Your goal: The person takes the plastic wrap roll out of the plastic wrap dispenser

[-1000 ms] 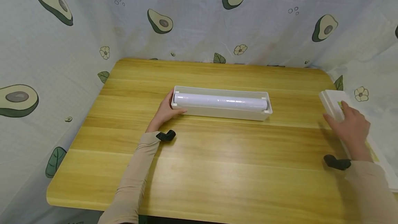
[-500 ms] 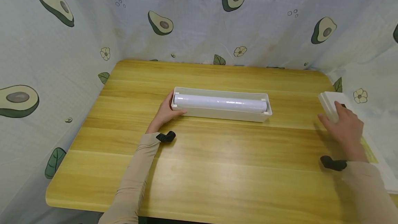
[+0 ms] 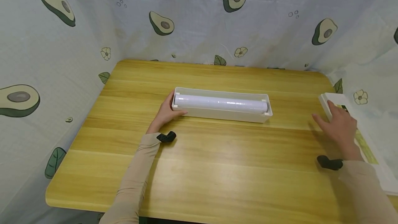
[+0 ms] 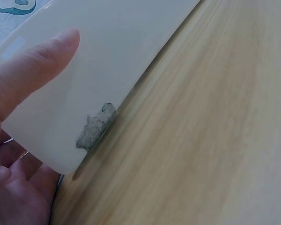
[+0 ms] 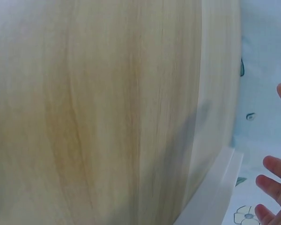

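Observation:
A long white box (image 3: 217, 114) lies near the middle of the table with a shiny, pale roll of plastic film (image 3: 220, 103) inside it. My left hand (image 3: 164, 114) grips the box's left end, thumb along the front wall and fingers behind the end. In the left wrist view, a rough grey patch (image 4: 96, 127) marks that wall near its bottom edge. At the far right lies a long white lid-like piece (image 3: 365, 146) with a green and yellow label. Over its left side hovers my right hand (image 3: 340, 127), fingers spread and nothing held; the right wrist view shows its fingertips (image 5: 271, 185) apart.
The wooden table (image 3: 217, 168) has rounded corners, and the white piece lies along its right edge. A pale cloth (image 3: 199, 27) printed with avocados hangs behind the table and at both sides.
My right hand has drifted left across the white piece, uncovering more of its label. My left hand and the box have stayed where they were.

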`<state>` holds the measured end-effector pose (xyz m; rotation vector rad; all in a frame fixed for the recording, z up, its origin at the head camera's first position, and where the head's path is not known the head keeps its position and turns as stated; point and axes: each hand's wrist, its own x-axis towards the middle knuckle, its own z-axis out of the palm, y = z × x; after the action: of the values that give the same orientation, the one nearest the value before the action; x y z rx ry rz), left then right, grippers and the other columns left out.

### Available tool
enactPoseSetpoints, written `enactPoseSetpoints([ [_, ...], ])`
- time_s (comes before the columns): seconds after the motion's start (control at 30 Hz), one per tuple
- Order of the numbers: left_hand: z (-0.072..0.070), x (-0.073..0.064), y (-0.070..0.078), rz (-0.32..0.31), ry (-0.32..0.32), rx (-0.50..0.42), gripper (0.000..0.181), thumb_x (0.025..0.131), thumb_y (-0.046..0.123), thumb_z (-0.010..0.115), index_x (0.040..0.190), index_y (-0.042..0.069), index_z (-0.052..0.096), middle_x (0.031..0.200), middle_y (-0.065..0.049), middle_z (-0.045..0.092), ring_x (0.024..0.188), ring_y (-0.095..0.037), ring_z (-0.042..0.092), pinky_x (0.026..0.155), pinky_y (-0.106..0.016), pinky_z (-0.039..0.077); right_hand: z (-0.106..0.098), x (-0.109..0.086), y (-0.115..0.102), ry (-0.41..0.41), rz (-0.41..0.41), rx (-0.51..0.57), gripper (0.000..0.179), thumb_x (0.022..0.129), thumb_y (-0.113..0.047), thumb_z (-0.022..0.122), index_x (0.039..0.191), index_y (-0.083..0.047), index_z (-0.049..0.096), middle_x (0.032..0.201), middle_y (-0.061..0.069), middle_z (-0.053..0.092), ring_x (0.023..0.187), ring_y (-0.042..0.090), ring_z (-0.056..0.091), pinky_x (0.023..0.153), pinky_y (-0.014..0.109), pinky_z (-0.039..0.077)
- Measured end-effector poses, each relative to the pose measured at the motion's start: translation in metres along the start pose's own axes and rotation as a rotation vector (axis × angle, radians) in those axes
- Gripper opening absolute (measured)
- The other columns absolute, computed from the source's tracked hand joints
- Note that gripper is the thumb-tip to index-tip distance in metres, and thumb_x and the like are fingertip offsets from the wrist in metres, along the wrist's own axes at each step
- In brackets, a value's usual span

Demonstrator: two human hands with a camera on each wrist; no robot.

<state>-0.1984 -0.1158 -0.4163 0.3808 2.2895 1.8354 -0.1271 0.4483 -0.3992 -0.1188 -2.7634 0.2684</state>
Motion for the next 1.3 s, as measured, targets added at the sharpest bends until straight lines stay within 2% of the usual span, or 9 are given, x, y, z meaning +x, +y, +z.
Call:
enactPoseSetpoints([
  [0.27, 0.0, 0.0, -0.002, -0.004, 0.005, 0.004, 0.097, 0.075, 0.003, 0.076, 0.151, 0.01, 0.016, 0.147, -0.017, 0.035, 0.13, -0.033, 0.04, 0.109, -0.048, 0.035, 0.001, 0.002, -0.006, -0.028, -0.006, -0.004, 0.075, 0.09, -0.052, 0.048, 0.143, -0.002, 0.034, 0.121, 0.04, 0.049, 0.103, 0.055, 0.045, 0.077, 0.066, 0.034],
  [0.6, 0.001, 0.001, -0.001, -0.006, 0.01, 0.009, 0.097, 0.075, 0.004, 0.076, 0.151, 0.01, 0.017, 0.147, -0.017, 0.036, 0.13, -0.034, 0.04, 0.109, -0.048, 0.035, 0.003, 0.005, -0.013, -0.004, -0.035, 0.011, 0.072, 0.09, -0.052, 0.048, 0.142, -0.003, 0.037, 0.121, 0.038, 0.05, 0.101, 0.055, 0.047, 0.078, 0.064, 0.035],
  [1.0, 0.0, 0.001, -0.001, -0.022, 0.004, -0.008, 0.098, 0.075, 0.004, 0.076, 0.151, 0.012, 0.015, 0.148, -0.016, 0.035, 0.131, -0.033, 0.04, 0.11, -0.047, 0.035, 0.004, 0.01, -0.019, -0.095, -0.035, 0.028, 0.074, 0.092, -0.05, 0.046, 0.146, -0.002, 0.029, 0.127, 0.04, 0.044, 0.108, 0.056, 0.042, 0.086, 0.066, 0.033],
  [1.3, 0.0, 0.0, -0.001, -0.01, 0.0, -0.006, 0.098, 0.075, 0.003, 0.076, 0.151, 0.011, 0.015, 0.146, -0.017, 0.036, 0.128, -0.033, 0.042, 0.107, -0.047, 0.037, 0.005, 0.013, -0.024, -0.172, -0.024, 0.035, 0.076, 0.093, -0.05, 0.044, 0.148, -0.003, 0.022, 0.133, 0.039, 0.039, 0.114, 0.056, 0.037, 0.088, 0.068, 0.03],
])
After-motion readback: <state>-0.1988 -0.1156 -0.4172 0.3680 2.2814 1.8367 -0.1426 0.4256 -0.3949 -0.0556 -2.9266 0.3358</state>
